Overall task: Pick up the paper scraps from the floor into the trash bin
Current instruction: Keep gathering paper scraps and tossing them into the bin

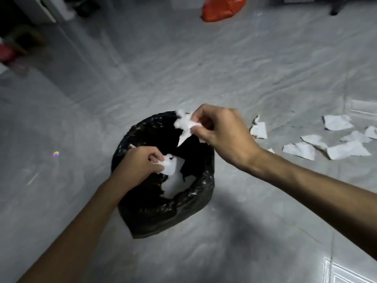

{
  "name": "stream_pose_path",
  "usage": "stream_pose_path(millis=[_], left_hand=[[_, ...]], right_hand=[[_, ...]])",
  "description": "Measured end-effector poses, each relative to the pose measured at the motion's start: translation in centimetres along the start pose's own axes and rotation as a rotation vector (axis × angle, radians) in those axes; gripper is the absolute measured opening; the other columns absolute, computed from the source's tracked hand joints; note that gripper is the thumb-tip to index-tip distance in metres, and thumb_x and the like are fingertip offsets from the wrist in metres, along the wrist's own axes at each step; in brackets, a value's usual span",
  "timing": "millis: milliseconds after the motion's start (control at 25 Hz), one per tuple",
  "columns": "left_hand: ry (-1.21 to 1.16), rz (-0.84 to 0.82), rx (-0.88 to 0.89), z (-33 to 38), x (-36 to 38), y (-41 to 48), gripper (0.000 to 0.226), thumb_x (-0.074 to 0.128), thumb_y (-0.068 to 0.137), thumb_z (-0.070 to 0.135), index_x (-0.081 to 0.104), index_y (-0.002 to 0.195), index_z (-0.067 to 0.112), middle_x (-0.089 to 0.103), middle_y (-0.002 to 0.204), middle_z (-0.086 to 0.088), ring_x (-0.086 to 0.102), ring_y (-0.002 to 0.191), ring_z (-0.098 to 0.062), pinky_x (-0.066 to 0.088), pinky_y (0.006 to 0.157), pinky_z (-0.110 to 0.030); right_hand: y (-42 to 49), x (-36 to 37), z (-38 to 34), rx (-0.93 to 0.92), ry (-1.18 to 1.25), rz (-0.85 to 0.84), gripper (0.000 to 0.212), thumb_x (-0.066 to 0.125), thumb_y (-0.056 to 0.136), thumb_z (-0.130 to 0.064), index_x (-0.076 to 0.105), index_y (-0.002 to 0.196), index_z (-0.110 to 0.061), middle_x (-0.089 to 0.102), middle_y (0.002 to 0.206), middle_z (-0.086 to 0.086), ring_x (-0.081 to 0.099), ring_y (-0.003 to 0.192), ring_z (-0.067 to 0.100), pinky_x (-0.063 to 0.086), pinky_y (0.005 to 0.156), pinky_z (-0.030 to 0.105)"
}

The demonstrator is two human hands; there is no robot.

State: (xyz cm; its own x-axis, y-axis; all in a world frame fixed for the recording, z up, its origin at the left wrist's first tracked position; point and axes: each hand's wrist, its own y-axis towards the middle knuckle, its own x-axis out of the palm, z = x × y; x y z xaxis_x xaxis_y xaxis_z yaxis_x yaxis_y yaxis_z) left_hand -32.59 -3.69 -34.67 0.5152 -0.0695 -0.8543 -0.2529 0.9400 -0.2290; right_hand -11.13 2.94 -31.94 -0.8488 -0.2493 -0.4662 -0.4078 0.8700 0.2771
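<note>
Your trash bin, lined with a black plastic bag, stands on the grey tiled floor, and both of your hands are over its mouth. Your right hand is above the bin's far rim, thumb and fingers pinched closed on a crumpled white paper scrap that hangs over the opening. Your left hand is at the near left rim, fingers curled closed on a second white scrap; that scrap is over the inside of the bin. Neither scrap is released.

Inside the bin, white paper shows against the black liner below your left hand. It is unclear whether this is a separate piece already deposited or the lower part of the scrap you hold.

Work outstanding: a cluster of torn white scraps lies on the floor to the right of the bin, well apart from it, with one further piece nearer the bin and just beyond your right wrist. A small fragment shows beside your right forearm. None of these is touched.

Assessment: the task is partly done at most. Two scraps are at the point of drop; several remain on the floor, all to the right of the bin. No scraps are visible to the left of the bin or in front of it. An orange plastic bag lies far beyond the bin and does not appear to be part of the task.
</note>
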Motion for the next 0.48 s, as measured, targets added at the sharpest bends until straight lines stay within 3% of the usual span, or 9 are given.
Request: stream_pose_path(millis=[80, 160, 240, 320, 400, 480], left_hand=[[-0.017, -0.071, -0.08, -1.4, 0.3, 0.3, 0.03, 0.077, 0.073, 0.011, 0.066, 0.098, 0.023, 0.064, 0.098, -0.002, 0.063, 0.082, -0.019, 0.05, 0.082, -0.028], [-0.046, 0.038, -0.094, -1.3, 0.1, 0.6, 0.035, 0.069, 0.077, 0.006, 0.063, 0.107, 0.024, 0.063, 0.106, -0.001, 0.062, 0.083, -0.018, 0.05, 0.084, -0.033], [-0.07, 0.198, -0.02, 0.3, -0.5, 1.0, 0.038, 0.06, 0.078, 0.002, 0.062, 0.108, 0.026, 0.064, 0.106, 0.002, 0.061, 0.084, -0.015, 0.048, 0.082, -0.032], [-0.099, 0.276, 0.079, 3.1, -0.8, 1.9, 0.039, 0.056, 0.078, 0.003, 0.062, 0.107, 0.028, 0.063, 0.105, 0.005, 0.06, 0.085, -0.01, 0.045, 0.079, -0.026], [-0.133, 0.263, 0.174, 6.7, -0.8, 2.8, 0.038, 0.055, 0.079, 0.003, 0.062, 0.106, 0.029, 0.061, 0.105, 0.008, 0.057, 0.083, -0.005, 0.039, 0.075, -0.019], [-0.167, 0.176, 0.283, 10.8, -0.7, 3.6, 0.034, 0.056, 0.08, 0.006, 0.062, 0.106, 0.027, 0.062, 0.106, 0.007, 0.057, 0.084, -0.009, 0.039, 0.078, -0.02]], right_hand=[[1.0, 1.8, 0.5, 0.007, -0.198, -0.208, 0.013, 0.068, 0.082, -0.016, 0.069, 0.095, -0.015, 0.07, 0.08, 0.0, 0.064, 0.077, 0.012, 0.046, 0.073, 0.02], [1.9, 2.3, 0.9, 0.045, -0.353, -0.436, 0.031, 0.071, 0.083, -0.023, 0.067, 0.112, -0.014, 0.072, 0.099, 0.006, 0.066, 0.095, 0.02, 0.042, 0.078, 0.018], [2.8, 1.1, 1.0, 0.061, -0.369, -0.504, 0.039, 0.071, 0.084, -0.028, 0.064, 0.12, -0.016, 0.07, 0.105, 0.004, 0.064, 0.1, 0.018, 0.04, 0.077, 0.013], [3.6, -1.7, 1.0, 0.07, -0.316, -0.433, 0.029, 0.07, 0.085, -0.023, 0.068, 0.113, -0.018, 0.069, 0.093, -0.003, 0.066, 0.089, 0.01, 0.038, 0.064, 0.0], [3.7, -5.6, 1.3, 0.11, -0.301, -0.378, 0.017, 0.067, 0.086, -0.017, 0.07, 0.103, -0.018, 0.067, 0.079, -0.009, 0.063, 0.067, -0.003, 0.039, 0.055, 0.0], [2.9, -10.2, 2.1, 0.216, -0.332, -0.348, 0.015, 0.065, 0.087, -0.013, 0.071, 0.099, -0.016, 0.066, 0.07, -0.013, 0.059, 0.056, -0.01, 0.042, 0.055, 0.003]])
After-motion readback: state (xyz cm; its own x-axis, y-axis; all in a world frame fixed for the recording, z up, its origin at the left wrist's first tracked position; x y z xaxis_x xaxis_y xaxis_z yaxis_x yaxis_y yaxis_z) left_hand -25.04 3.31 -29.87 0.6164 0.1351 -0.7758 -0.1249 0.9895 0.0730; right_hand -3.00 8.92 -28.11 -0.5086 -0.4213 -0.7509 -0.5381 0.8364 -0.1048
